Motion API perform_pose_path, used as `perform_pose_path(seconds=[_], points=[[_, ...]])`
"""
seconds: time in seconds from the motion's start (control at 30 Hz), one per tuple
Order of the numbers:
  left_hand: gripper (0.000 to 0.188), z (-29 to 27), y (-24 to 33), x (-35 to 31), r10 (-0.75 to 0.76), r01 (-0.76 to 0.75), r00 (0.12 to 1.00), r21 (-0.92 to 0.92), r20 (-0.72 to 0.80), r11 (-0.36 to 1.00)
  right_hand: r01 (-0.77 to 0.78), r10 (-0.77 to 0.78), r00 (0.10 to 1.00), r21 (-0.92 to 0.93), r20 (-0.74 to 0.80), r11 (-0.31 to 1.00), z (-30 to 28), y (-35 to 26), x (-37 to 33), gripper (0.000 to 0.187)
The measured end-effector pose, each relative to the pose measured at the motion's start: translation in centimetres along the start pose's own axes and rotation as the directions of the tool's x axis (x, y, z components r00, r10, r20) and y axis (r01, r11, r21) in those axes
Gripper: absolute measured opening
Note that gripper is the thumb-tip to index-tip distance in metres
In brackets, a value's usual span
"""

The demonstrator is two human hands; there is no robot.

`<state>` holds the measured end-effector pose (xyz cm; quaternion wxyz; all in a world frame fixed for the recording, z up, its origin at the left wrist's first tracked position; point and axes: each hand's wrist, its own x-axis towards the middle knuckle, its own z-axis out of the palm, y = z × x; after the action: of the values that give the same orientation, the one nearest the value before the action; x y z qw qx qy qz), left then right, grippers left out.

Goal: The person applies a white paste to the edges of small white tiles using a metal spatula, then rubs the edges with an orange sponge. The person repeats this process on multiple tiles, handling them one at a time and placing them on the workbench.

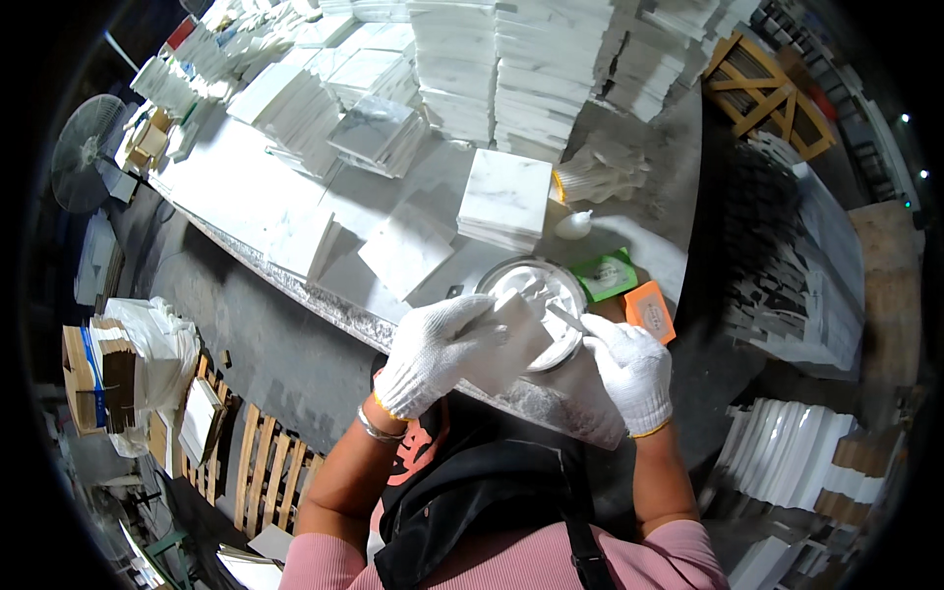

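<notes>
Both my hands wear white knit gloves. My left hand (438, 349) is closed on the edge of a white tile (506, 349), which is tilted and slightly blurred over the near side of a round white tub (484, 285). White paste (539, 285) lies inside the tub. My right hand (629, 369) pinches a small flat scraper (563, 317) at the tub's right side, its blade pointing left over the paste. The scraper's handle is hidden by my fingers. Beyond the tub stands a short stack of marble tiles (505, 192), and a single tile (406, 251) lies to its left.
A green box (605, 274) and an orange box (650, 313) sit right of the tub. Behind them are a white squeeze bottle (573, 225) and spare gloves (605, 172). Tall tile stacks (452, 69) line the table's far side. A wooden pallet (270, 467) lies on the floor at left.
</notes>
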<state>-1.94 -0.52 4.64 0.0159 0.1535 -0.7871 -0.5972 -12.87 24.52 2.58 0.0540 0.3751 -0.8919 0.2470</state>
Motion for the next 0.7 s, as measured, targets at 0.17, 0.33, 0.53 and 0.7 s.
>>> perform_pose_path(seconds=[0.17,0.33,0.53,0.7], points=[[0.027,-0.5,5.9,1.0,0.325,-0.313,0.94,0.64,0.104,0.702,0.002,0.004,0.997,-0.066,0.079,0.998,-0.2,0.3,-1.3,0.037],[0.024,-0.3,5.8,1.7,0.391,-0.334,0.914,0.753,0.112,0.566,-0.072,0.073,0.996,0.027,-0.041,0.997,-0.7,0.9,-2.8,0.031],[0.034,-1.3,3.8,-0.6,0.175,-0.178,0.984,0.227,0.033,0.958,-0.462,0.529,0.848,0.53,0.03,0.711,-0.9,3.4,-5.9,0.015],[0.034,2.5,2.6,-2.4,-0.062,0.075,0.978,-0.056,0.198,0.996,-0.503,0.602,0.787,0.704,0.133,0.502,-0.5,6.8,-7.7,0.011]])
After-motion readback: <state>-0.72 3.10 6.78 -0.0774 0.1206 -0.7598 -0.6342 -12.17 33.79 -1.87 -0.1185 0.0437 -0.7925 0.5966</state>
